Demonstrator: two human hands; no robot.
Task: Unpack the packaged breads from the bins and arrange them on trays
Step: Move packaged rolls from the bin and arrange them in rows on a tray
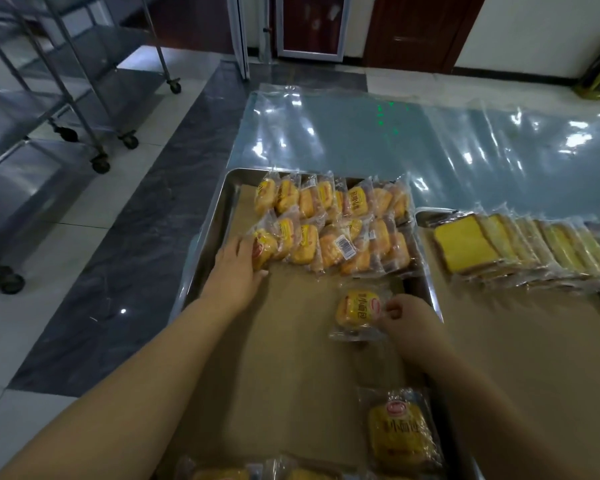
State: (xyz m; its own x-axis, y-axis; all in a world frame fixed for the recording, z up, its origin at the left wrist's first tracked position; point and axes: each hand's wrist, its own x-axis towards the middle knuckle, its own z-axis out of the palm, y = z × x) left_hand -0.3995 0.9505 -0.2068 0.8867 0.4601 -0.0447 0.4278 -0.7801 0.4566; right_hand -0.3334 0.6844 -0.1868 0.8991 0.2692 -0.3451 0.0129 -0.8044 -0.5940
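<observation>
Clear plastic sheet (430, 140) covers the floor toward 1 o'clock. A steel tray (201, 258) lined with brown paper (291, 358) fills the centre. A second tray (421, 216) at 3 o'clock carries wrapped sliced loaves (520, 247). Two rows of packaged breads (340, 220) stand across the steel tray's 12 o'clock end. The left hand (238, 268) lies against the end pack (264, 249) at 9 o'clock of the nearer row; I cannot tell whether it grips. The right hand (407, 315) pinches the wrapper of a single pack (355, 308) lying on the paper, at 5 o'clock of the rows.
</observation>
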